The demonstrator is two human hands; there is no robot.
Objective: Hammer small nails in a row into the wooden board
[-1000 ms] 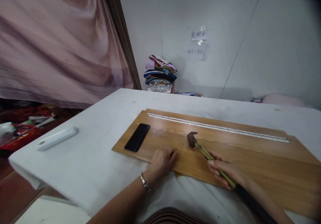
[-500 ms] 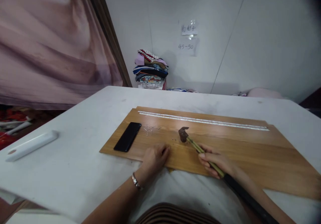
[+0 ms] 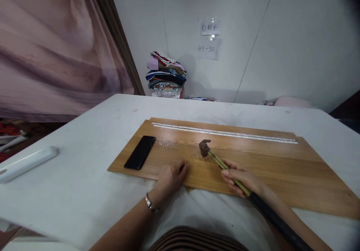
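My right hand (image 3: 239,178) is wrapped round the handle of a claw hammer (image 3: 204,148), on its yellow-green part above the black grip. The rusty brown head is at the middle of a wooden board (image 3: 270,168), claw turned up. Some tiny dark nail tops (image 3: 194,154) show in the wood just left of the head. My left hand (image 3: 172,172) rests on the board's near edge, fingers curled in a loose fist, with nothing seen in them. Several loose nails (image 3: 165,144) lie beyond it, beside a black phone (image 3: 140,152).
Two thin white strips (image 3: 225,133) run along the board's far side. A white plastic object (image 3: 30,163) lies on the white table (image 3: 84,138) at left. Folded clothes (image 3: 165,75) are stacked behind the table, by a wall with paper notes (image 3: 208,48). A pink curtain (image 3: 56,48) hangs at left.
The view has shifted slightly, so everything sits a little further left and higher. Both hands and the hammer keep about the same places on the board.
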